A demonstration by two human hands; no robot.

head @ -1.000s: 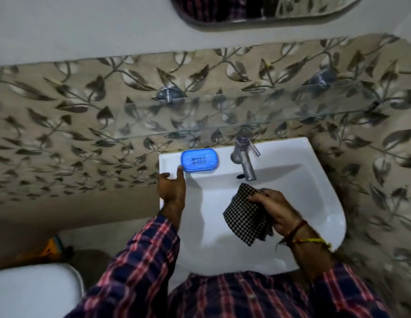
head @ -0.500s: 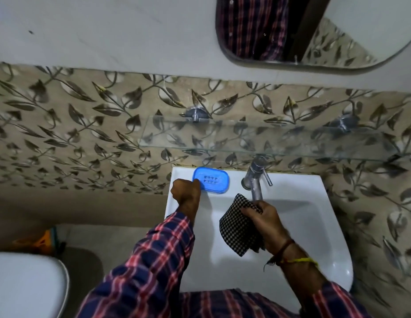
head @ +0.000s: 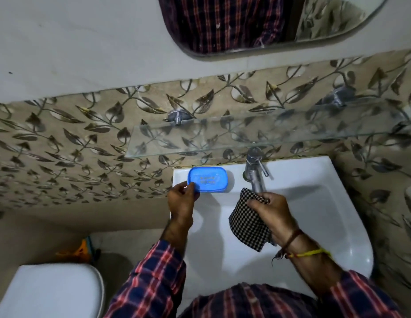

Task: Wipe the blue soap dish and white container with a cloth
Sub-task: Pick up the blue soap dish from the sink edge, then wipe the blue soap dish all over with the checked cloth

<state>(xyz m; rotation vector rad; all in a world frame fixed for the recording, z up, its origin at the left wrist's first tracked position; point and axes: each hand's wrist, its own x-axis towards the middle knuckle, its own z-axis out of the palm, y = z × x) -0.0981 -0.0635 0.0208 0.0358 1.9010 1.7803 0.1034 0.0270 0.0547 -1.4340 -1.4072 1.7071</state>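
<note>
Left hand now pinches the blue soap dish; right hand clutches cloth hiding end of tap.

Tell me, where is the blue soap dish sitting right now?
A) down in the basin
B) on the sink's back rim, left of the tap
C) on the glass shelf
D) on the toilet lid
B: the blue soap dish rests on the back rim of the sink, left of the tap, the left hand pinching its corner; the right hand holds the cloth.
</note>
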